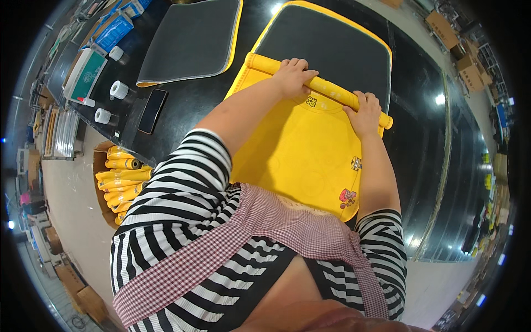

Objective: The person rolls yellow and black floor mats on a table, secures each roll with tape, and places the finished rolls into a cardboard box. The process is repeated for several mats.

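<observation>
In front of me a yellow mat [287, 149] with small cartoon prints lies flat on the black table, its near end at my apron. The far end forms a tight yellow roll [332, 91] that slants across the mat. My left hand [296, 78] lies over the roll left of its middle, fingers curled round it. Nearer the roll's right end, my right hand [365, 113] grips it the same way. Just beyond the roll lies a dark grey mat surface [326, 41] with a yellow edge. Whether it joins the rolled mat I cannot tell.
A folded dark mat [191, 41] lies at the far left of the table [420, 144]. Closer in are a phone [152, 112], white tape rolls [119, 89], a green-and-white box [86, 76] and a blue package [112, 32]. Below the left edge, a carton holds several yellow rolls [121, 180].
</observation>
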`<move>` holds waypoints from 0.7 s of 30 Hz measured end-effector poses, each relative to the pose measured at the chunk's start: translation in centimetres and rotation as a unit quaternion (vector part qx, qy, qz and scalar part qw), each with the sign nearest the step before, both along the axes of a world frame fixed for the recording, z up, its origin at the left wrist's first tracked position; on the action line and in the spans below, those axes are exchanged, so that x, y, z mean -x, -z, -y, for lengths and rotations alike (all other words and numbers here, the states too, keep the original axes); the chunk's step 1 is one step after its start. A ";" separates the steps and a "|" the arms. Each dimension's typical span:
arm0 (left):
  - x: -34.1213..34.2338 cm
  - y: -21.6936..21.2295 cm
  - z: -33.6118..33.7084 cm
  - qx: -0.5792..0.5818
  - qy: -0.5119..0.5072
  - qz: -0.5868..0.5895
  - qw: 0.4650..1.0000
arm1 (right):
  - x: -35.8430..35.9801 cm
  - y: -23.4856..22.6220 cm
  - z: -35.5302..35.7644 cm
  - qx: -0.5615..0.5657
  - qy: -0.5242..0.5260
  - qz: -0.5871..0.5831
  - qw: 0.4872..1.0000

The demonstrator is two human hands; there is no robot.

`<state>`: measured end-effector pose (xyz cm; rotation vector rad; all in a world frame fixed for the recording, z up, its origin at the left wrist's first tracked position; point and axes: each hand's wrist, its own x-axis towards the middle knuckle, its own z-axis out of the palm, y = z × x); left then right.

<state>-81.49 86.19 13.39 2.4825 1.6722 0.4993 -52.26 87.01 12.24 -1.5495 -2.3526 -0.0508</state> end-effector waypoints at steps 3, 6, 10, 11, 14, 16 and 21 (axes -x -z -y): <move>-0.7 -2.7 -1.4 0.101 -0.015 -0.079 0.992 | -0.6 -1.3 -1.6 0.040 -0.031 0.021 0.998; -0.3 -2.8 0.6 0.117 -0.007 -0.098 0.988 | -0.4 -1.2 -0.1 0.020 -0.070 0.019 0.997; 1.0 -1.1 11.6 0.085 0.043 -0.077 0.993 | -0.9 -0.1 11.7 0.019 -0.112 -0.026 0.993; 1.4 -0.2 15.8 0.046 0.046 -0.081 0.995 | -0.9 -0.2 15.5 0.046 -0.115 -0.019 0.992; 0.8 -0.7 24.6 0.090 0.045 -0.058 0.993 | -1.8 -0.5 23.9 0.096 -0.119 -0.046 0.987; 0.9 0.0 25.6 0.084 0.045 -0.047 0.994 | -1.0 -2.0 23.9 0.064 -0.131 -0.024 0.989; 1.7 -1.0 18.6 0.012 0.075 -0.016 0.997 | 0.5 -3.0 17.1 -0.018 -0.118 0.016 0.993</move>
